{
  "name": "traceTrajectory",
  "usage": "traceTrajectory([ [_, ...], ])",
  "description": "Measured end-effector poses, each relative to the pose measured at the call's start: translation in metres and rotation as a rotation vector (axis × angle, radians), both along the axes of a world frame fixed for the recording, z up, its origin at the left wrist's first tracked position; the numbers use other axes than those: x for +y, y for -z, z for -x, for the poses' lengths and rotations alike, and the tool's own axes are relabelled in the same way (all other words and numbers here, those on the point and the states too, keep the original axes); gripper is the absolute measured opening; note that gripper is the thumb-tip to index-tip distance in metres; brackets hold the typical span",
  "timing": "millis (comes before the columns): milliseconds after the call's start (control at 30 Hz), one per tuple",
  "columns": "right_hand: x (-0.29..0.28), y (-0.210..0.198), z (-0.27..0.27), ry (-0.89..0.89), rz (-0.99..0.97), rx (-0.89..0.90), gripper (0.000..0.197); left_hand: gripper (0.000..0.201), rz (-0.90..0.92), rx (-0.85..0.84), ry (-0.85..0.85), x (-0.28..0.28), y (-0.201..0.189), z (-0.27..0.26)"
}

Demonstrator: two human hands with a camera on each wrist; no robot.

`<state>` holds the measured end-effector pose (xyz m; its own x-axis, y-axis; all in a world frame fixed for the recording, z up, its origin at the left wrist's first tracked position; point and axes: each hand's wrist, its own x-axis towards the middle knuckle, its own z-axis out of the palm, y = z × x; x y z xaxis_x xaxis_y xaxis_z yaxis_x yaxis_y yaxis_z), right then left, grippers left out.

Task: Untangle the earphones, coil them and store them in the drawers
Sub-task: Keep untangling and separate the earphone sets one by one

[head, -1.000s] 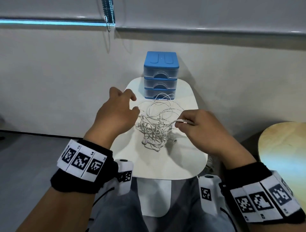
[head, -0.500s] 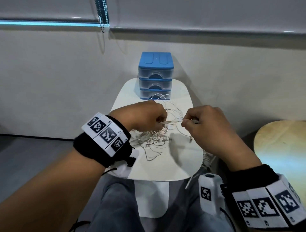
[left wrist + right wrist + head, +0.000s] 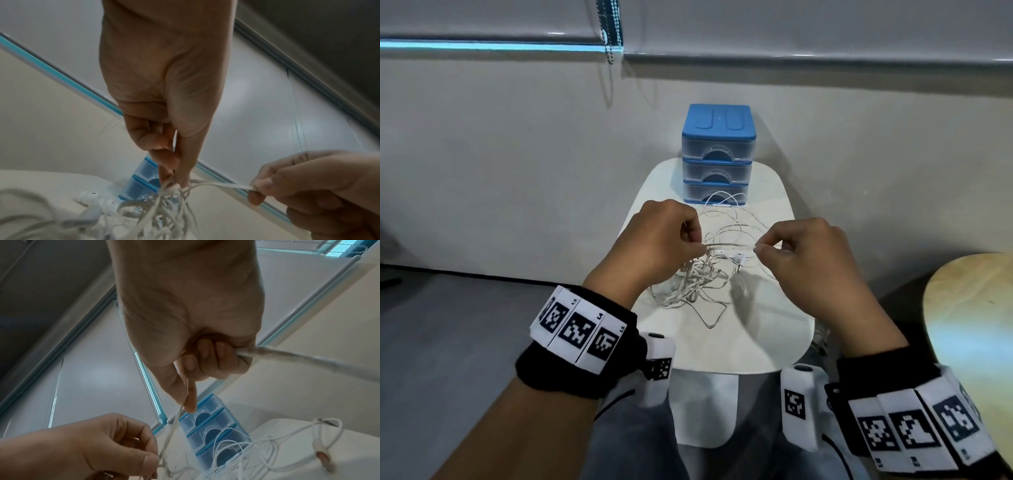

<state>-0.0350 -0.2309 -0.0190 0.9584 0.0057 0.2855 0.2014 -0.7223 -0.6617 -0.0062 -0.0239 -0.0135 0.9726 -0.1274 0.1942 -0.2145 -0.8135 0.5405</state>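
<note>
Worktop [image 3: 722, 342]: white, drawers [image 3: 717, 156] at rear, all shut.
Earphones [image 3: 698, 277]: tangled at centre; bundle lower than before.
Left hand [image 3: 654, 243]: pinches cord, moved inward.
Right hand [image 3: 804, 260]: pinches same strand, taut between.

Black wristbands [image 3: 571, 373] carry white strips of square black-and-white markers [image 3: 914, 431]; white camera units [image 3: 799, 407] with cables sit beneath; grey trousers [image 3: 626, 442].

Glossy blue plastic drawers [image 3: 718, 156], smooth white table [image 3: 739, 342], pale wooden stool [image 3: 976, 308].
</note>
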Motion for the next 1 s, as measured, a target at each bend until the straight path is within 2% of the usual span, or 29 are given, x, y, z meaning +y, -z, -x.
traceTrajectory([
  [67, -0.001, 0.004, 0.001, -0.021, -0.022, 0.009, 0.017, 0.015, 0.042, 0.064, -0.004, 0.000, 0.004, 0.002],
  [133, -0.002, 0.008, 0.002, -0.030, -0.035, 0.019, 0.016, 0.013, 0.008, 0.112, 0.001, -0.003, 0.008, 0.005],
  [233, -0.001, 0.013, 0.005, -0.044, -0.056, 0.018, 0.015, 0.008, -0.003, 0.123, -0.016, -0.005, 0.016, 0.009],
  [367, -0.003, 0.023, 0.006, -0.025, -0.174, 0.006, 0.015, 0.010, 0.175, 0.107, -0.008, -0.001, 0.027, 0.023],
  [533, -0.001, 0.035, 0.012, 0.008, -0.203, -0.028, 0.014, 0.012, 0.314, 0.070, -0.013, 0.001, 0.038, 0.036],
  [700, 0.002, 0.033, 0.019, 0.007, -0.154, -0.068, 0.014, 0.011, 0.541, 0.155, 0.023, -0.003, 0.040, 0.041],
  [1000, 0.004, 0.040, 0.024, -0.084, -0.211, -0.079, 0.008, 0.011, 0.792, 0.229, 0.041, -0.003, 0.044, 0.043],
])
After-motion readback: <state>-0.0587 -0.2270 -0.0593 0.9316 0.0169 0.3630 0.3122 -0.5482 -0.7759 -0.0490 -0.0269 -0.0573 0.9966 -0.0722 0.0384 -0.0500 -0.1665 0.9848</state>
